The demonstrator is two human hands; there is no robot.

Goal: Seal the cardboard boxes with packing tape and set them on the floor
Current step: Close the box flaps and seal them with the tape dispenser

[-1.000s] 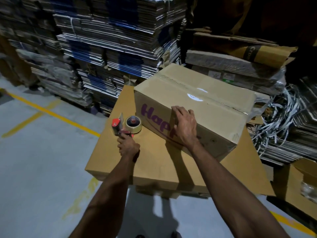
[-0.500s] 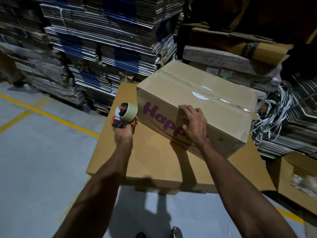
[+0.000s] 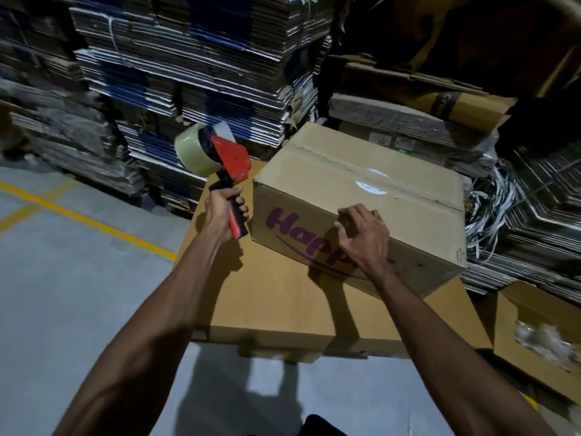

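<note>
A closed brown cardboard box [image 3: 361,180] with purple lettering on its near side sits on a flat cardboard work surface [image 3: 267,297]. A strip of tape runs along its top seam. My right hand [image 3: 364,237] rests on the box's near top edge, fingers bent over the corner of the side. My left hand [image 3: 224,212] grips the handle of a red tape dispenser [image 3: 229,162] with a roll of clear tape, raised in the air just left of the box's left corner.
Tall stacks of flattened cartons [image 3: 188,73] stand behind the work surface. A tangle of white strapping [image 3: 493,215] lies at the right. An open box [image 3: 540,338] with plastic inside sits at lower right. Grey floor [image 3: 69,294] with yellow lines spreads to the left.
My left hand picked the tape dispenser up off the work surface and raised it beside the box's left corner. My right hand stayed on the box's near edge.
</note>
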